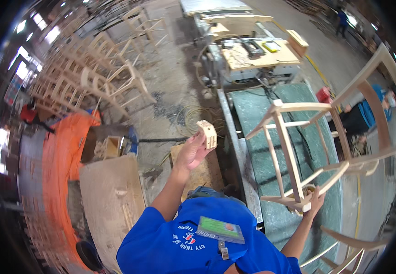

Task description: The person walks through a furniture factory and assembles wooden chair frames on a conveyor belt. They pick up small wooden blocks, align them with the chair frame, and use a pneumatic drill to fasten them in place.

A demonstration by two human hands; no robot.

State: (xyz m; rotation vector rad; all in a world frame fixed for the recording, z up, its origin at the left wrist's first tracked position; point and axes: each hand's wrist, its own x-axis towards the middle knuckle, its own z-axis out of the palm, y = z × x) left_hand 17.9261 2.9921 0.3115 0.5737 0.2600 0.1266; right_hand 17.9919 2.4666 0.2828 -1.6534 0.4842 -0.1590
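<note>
My left hand (194, 151) is raised in front of me, closed on a small pale wooden block (210, 135) with a curved outline and several dark holes or slots in its face. To the right, an unfinished wooden chair frame (287, 150) rests tilted on the green tabletop (263, 171). My right hand (315, 203) is wrapped around a rail at the near lower corner of this frame; part of the fingers is hidden behind the wood. Something roundish shows beside that hand, too covered to name.
Another chair frame (351, 242) is at the lower right. A person in blue (372, 109) is beyond the green table. Many chair frames (108, 86) crowd the left. An orange sheet (61, 169) and a wooden board (111, 192) lie left; a machine (259, 57) stands ahead.
</note>
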